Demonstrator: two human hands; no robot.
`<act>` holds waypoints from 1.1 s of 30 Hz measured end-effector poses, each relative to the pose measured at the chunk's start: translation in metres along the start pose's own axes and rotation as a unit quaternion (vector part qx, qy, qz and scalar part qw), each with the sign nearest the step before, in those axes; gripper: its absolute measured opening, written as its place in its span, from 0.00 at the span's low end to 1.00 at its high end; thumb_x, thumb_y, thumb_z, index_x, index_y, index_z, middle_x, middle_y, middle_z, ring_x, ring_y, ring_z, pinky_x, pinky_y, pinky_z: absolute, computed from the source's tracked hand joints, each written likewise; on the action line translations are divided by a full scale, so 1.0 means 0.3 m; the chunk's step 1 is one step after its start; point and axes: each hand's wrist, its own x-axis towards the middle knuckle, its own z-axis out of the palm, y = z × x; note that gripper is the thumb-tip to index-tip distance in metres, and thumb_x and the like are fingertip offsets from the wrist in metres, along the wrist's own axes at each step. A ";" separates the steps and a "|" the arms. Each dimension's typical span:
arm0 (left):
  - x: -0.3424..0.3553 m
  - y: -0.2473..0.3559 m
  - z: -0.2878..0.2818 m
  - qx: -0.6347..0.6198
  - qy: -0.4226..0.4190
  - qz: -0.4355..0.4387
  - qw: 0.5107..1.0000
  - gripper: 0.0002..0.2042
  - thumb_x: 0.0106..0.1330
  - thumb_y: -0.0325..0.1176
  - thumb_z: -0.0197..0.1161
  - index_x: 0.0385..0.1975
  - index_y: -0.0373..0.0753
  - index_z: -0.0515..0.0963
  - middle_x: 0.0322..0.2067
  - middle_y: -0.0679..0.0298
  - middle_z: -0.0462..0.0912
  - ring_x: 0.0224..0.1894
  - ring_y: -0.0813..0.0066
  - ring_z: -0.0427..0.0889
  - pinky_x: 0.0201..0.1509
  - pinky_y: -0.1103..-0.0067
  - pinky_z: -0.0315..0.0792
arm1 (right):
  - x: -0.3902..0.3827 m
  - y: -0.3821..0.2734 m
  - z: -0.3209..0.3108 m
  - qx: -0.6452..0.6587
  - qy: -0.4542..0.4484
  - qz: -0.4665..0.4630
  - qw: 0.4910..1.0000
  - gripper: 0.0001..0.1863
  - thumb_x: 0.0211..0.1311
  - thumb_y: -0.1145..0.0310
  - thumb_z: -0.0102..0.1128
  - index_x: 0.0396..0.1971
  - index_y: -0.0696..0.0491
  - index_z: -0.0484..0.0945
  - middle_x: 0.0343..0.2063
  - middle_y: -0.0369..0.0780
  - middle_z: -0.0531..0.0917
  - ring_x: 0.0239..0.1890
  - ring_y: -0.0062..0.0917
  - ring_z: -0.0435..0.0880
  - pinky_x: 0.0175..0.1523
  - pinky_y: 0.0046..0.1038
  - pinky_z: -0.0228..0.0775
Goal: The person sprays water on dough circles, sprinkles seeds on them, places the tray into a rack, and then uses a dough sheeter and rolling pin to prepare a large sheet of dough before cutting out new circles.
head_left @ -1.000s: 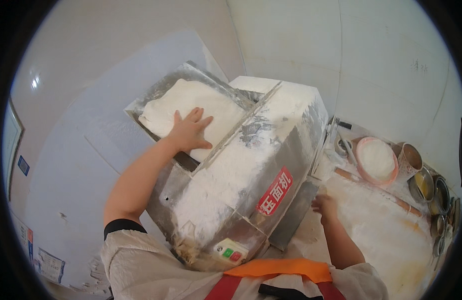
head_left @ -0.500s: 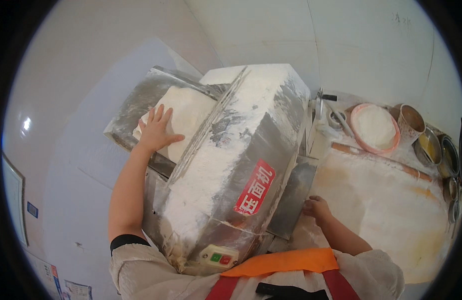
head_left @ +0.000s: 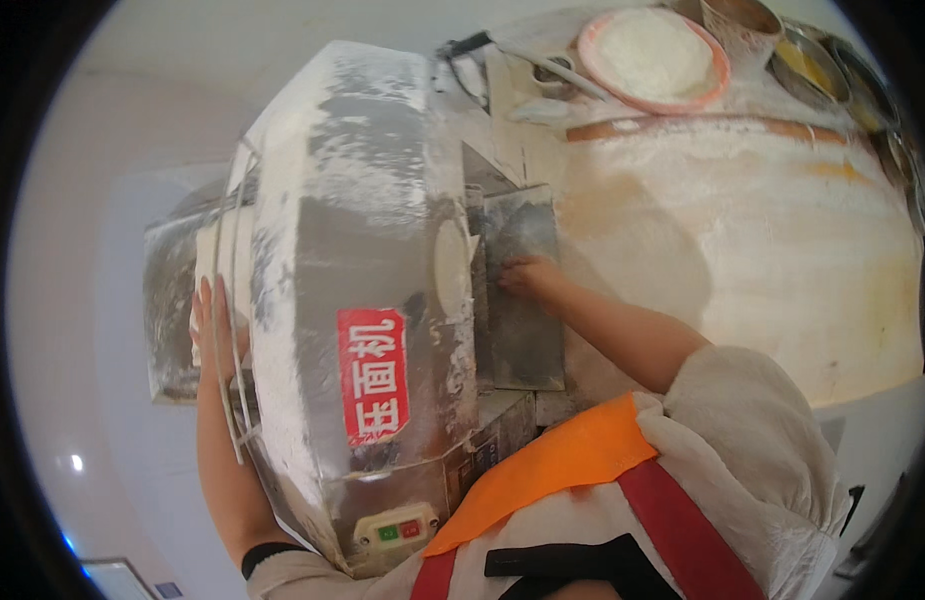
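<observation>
My left hand [head_left: 218, 325] lies with fingers stretched against a slab of pale dough [head_left: 244, 245] on the metal feed tray [head_left: 170, 300] left of a dough sheeter [head_left: 327, 240]. Thin metal rods along the machine's edge cross in front of this hand and hide part of it. On the other side, my right hand [head_left: 527, 277] is over the grey metal outlet plate [head_left: 527, 345], its fingers loosely bent and nothing visible in them. A pale rounded patch [head_left: 452, 268] shows on the machine's right side; I cannot tell whether it is dough.
Green and red buttons [head_left: 400, 530] sit at the machine's near end. To the right is a floury worktop [head_left: 782, 260] with a long rolling pin [head_left: 702, 127] across its far side. Behind stand a pink basin of flour [head_left: 722, 70], a bucket [head_left: 747, 30] and metal bowls [head_left: 807, 70].
The view has turned and shifted right, so the machine appears more upright. My right hand has moved from beside the outlet plate to over it. My left hand stays at the dough.
</observation>
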 end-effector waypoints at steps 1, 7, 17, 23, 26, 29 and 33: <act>0.020 -0.004 0.011 -0.005 0.011 0.009 1.000 0.42 0.59 0.39 0.64 0.71 0.51 0.47 0.72 0.55 0.42 0.73 0.47 0.39 0.64 0.37 0.40 | 0.004 0.002 0.002 0.027 -0.005 -0.009 1.000 0.26 0.56 0.68 0.60 0.56 0.59 0.71 0.42 0.44 0.81 0.44 0.34 0.81 0.51 0.31 0.74; 0.056 -0.098 0.093 0.001 0.039 0.120 0.992 0.35 0.67 0.38 0.55 0.72 0.50 0.46 0.71 0.54 0.45 0.73 0.47 0.40 0.66 0.41 0.39 | 0.071 -0.010 0.079 0.036 -0.035 0.041 0.998 0.28 0.58 0.65 0.61 0.57 0.58 0.66 0.49 0.43 0.77 0.53 0.34 0.76 0.56 0.34 0.70; 0.025 -0.011 0.073 -0.070 -0.001 0.078 0.994 0.29 0.71 0.40 0.48 0.71 0.46 0.49 0.72 0.58 0.45 0.74 0.58 0.41 0.72 0.60 0.41 | 0.039 -0.014 0.141 -0.080 0.044 -0.067 0.994 0.28 0.48 0.69 0.67 0.51 0.58 0.70 0.46 0.47 0.79 0.49 0.38 0.79 0.54 0.37 0.69; -0.115 0.058 -0.143 -0.390 0.018 -0.067 0.918 0.26 0.67 0.25 0.53 0.66 0.35 0.60 0.62 0.54 0.67 0.66 0.62 0.65 0.66 0.71 0.61 | -0.068 -0.045 0.068 -0.336 0.180 -0.156 0.911 0.30 0.46 0.66 0.68 0.50 0.57 0.70 0.42 0.52 0.80 0.47 0.43 0.79 0.52 0.36 0.71; -0.242 0.213 -0.376 -0.403 0.099 -0.105 0.904 0.26 0.64 0.23 0.55 0.64 0.34 0.62 0.59 0.54 0.71 0.64 0.64 0.67 0.66 0.72 0.61 | -0.128 -0.069 0.023 -0.370 0.203 -0.146 0.895 0.27 0.45 0.64 0.68 0.47 0.57 0.71 0.40 0.51 0.81 0.45 0.44 0.79 0.50 0.37 0.71; -0.380 0.449 -0.478 -0.423 0.150 -0.055 0.892 0.27 0.61 0.22 0.58 0.63 0.33 0.65 0.58 0.55 0.73 0.62 0.66 0.69 0.66 0.71 0.61 | -0.169 -0.088 -0.072 -0.369 0.226 -0.176 0.884 0.24 0.45 0.62 0.68 0.42 0.57 0.74 0.38 0.50 0.82 0.43 0.44 0.80 0.48 0.38 0.71; -0.483 0.884 -0.436 -0.408 0.082 0.017 0.909 0.26 0.56 0.24 0.63 0.58 0.32 0.71 0.56 0.55 0.76 0.60 0.67 0.72 0.65 0.70 0.61 | -0.204 -0.107 -0.232 -0.376 0.276 -0.225 0.855 0.19 0.44 0.61 0.67 0.35 0.57 0.77 0.34 0.50 0.82 0.40 0.43 0.81 0.45 0.39 0.71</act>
